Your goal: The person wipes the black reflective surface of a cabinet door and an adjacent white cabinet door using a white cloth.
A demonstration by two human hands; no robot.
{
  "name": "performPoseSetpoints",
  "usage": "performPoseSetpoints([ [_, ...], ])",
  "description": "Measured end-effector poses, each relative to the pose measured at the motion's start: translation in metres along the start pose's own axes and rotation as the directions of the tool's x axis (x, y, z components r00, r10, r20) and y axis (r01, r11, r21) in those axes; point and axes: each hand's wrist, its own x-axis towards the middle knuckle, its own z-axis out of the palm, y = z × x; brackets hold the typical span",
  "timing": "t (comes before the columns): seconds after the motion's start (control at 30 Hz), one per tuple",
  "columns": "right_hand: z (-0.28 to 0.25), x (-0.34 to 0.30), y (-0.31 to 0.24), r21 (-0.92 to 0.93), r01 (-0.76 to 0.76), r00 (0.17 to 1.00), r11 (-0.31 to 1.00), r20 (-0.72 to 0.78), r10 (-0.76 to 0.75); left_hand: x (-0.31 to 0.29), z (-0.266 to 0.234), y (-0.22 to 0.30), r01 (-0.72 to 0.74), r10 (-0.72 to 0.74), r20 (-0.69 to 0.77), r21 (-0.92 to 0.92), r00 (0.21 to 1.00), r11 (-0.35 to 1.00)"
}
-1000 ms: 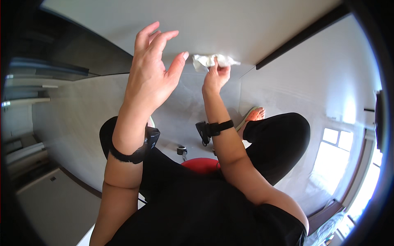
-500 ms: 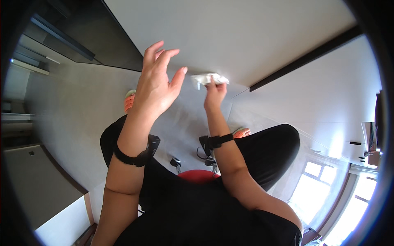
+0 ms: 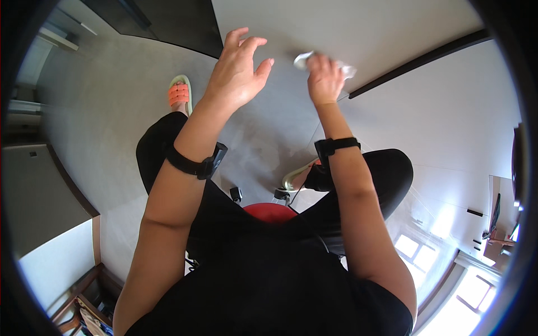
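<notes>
Since half a second ago your view has swung: your sandalled foot (image 3: 179, 94) now shows at upper left on the grey floor (image 3: 112, 112), and the dark cabinet edge (image 3: 162, 22) has slid toward the top of the picture. Your right hand (image 3: 324, 78) has moved little. It still presses the white cloth (image 3: 302, 59) against the pale flat surface (image 3: 358, 28) in front of you.

Your right fingers are curled down over the cloth, gripping it; only its crumpled ends show, one to the left of your knuckles and one to the right. The cloth lies flat on the pale surface, near the dark strip (image 3: 414, 64) that runs slantwise along that surface's lower right edge. The cloth is close to that strip but not touching it.

Your left hand (image 3: 235, 73) is open, fingers spread and slightly bent, holding nothing. It hovers beside the right hand, just apart from the cloth. Whether its fingertips touch the surface, you cannot tell from this view.

Further out, each wrist carries a black band (image 3: 196, 163). Above and to the left of the cloth the pale surface runs on bare up to the dark cabinet edge. To the right, the dark strip bounds it. Below your arms sit your black-clad knees and a red round seat (image 3: 270, 211).
</notes>
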Motion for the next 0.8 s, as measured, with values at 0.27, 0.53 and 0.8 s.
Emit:
performPoseSetpoints([
  [0.27, 0.026, -0.049, -0.027, 0.124, -0.021, 0.871, 0.992, 0.49, -0.043, -0.005, -0.02, -0.011, 0.015, -0.023, -0.065, -0.109, 0.998, 0.994],
  [0.53, -0.199, 0.151, 0.063, 0.44, 0.01, 0.828, 0.898, -0.507, 0.239, 0.009, 0.014, -0.002, -0.042, 0.042, -0.004, -0.124, 0.999, 0.991],
  [0.8, -0.341, 0.283, 0.157, 0.074, -0.417, 0.738, 0.906, -0.554, 0.385, -0.006, 0.011, -0.006, -0.008, 0.013, 0.056, -0.086, 0.998, 0.996],
])
